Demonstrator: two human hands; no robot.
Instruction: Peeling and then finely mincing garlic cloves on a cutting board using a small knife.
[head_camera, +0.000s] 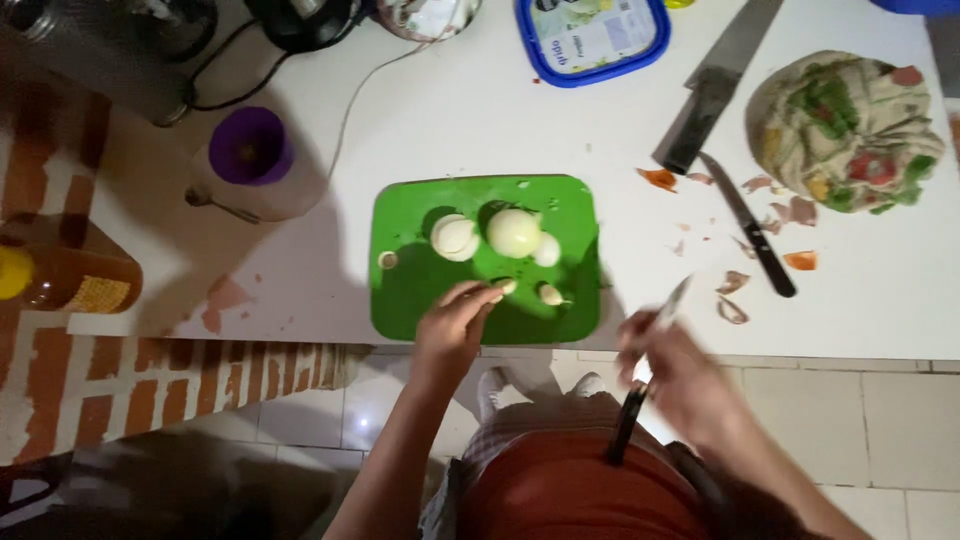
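A purple cup (250, 146) stood well left of the green cutting board (400, 290) on the white worktop (480, 110). On the board lay pale peeled onion pieces: a flat half (455, 237), a rounder whole onion (514, 232) just right of it, and a small piece (551, 294) near the board's front edge. The left hand (455, 320) reached over the board's front edge, fingertips pinching a small piece (508, 286). Right of the board, the right hand (675, 375) hovered off the worktop, closed around a black-handled knife (650, 345), blade toward the board. Farther right lay another knife (748, 225), a cleaver (715, 85), onion skins (732, 296) and a patterned cloth bundle (845, 130).
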